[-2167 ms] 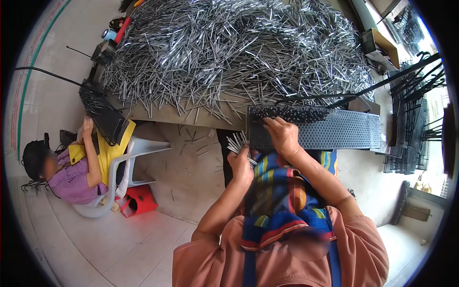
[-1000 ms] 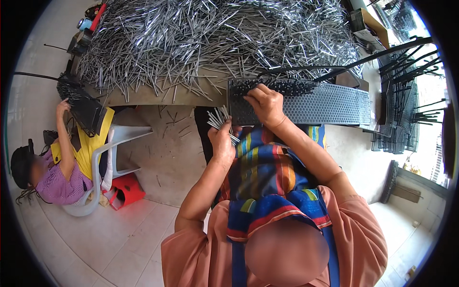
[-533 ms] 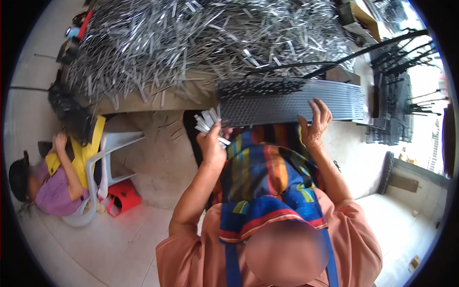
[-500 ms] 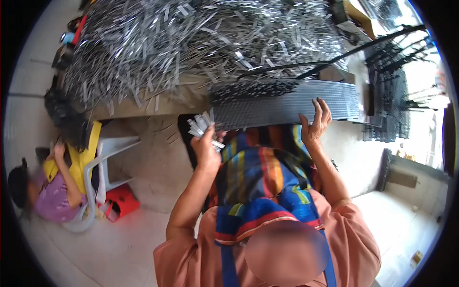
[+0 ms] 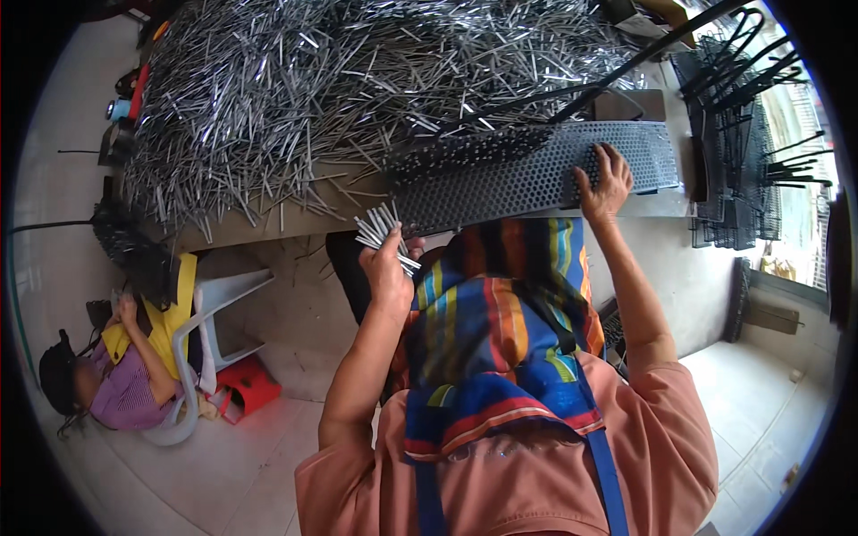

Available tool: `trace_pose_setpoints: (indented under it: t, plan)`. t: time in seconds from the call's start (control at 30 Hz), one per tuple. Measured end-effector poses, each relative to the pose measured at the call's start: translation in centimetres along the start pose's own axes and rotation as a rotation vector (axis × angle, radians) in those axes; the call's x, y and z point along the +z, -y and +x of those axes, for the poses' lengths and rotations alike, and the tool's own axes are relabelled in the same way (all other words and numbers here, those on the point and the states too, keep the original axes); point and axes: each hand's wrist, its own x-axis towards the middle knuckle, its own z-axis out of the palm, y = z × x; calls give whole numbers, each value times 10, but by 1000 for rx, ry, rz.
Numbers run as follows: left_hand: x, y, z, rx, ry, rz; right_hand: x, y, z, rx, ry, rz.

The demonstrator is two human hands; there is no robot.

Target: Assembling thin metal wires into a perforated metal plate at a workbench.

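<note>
My left hand is closed around a small bundle of thin silvery metal rods, which fan out past the fingers. Just right of the bundle lies a long perforated dark grey panel, resting on the table edge above my lap. Dark rod ends appear to stud its upper left part. On the right half of the panel rests my right hand, thumb and fingers spread, with nothing visible in it. Behind the panel, a large heap of loose metal rods covers the table.
A long dark bar slants over the table at the right. Black mesh racks stand by the bright window. At the left, a seated person is on a light chair near a red container.
My right hand has moved slightly up and right on the panel, and its fingers now lie on the surface. The left hand keeps its bundle. The whole view has shifted a little.
</note>
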Motion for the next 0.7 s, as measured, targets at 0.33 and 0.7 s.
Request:
trace_pose_setpoints:
  t: [0.33, 0.7]
  plan:
    - [1, 8, -57, -109, 220, 14, -55, 157, -37, 188, 569, 966]
    - [8, 19, -60, -238, 362, -36, -39, 211, -15, 104, 485, 995]
